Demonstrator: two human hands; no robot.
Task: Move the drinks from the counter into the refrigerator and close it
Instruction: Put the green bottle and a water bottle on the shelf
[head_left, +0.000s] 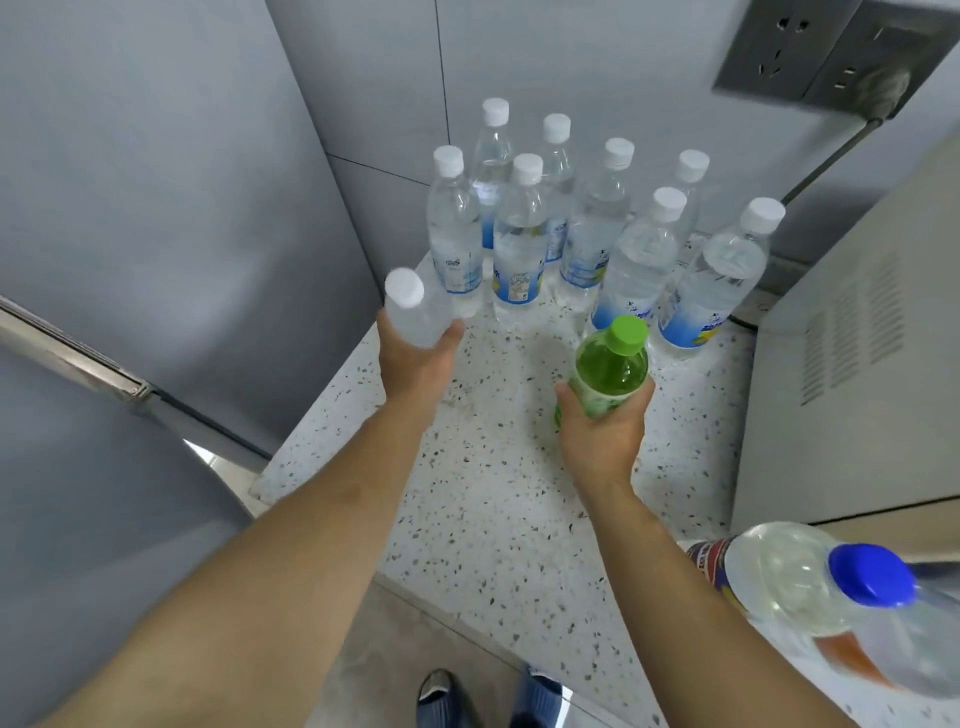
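Now over the speckled counter (498, 519): left hand (415, 364) wrapped around a clear bottle (415, 306) with a white cap, lifted just off the counter's left edge, beside the refrigerator (156, 208). Right hand (602, 431) clasped round the green bottle (610, 369) with a green cap, upright, near the counter's middle; whether its base touches the counter, impossible to tell. Behind both hands, at the counter's far end against the grey wall: a cluster of eight clear bottles (519, 244), white caps, blue labels, all standing upright and close together. At the counter's right side: a beige appliance (857, 338) with vent slots. At the counter's near right corner: a large bottle (810, 597) with a blue cap, blurred. Above the counter's far right, on the wall: an outlet panel (810, 52) with a plug and cord. Off the counter's left edge: refrigerator doors in grey, a narrow gap showing at the lower door. Below the counter's near edge: shoes (488, 696) on the floor.
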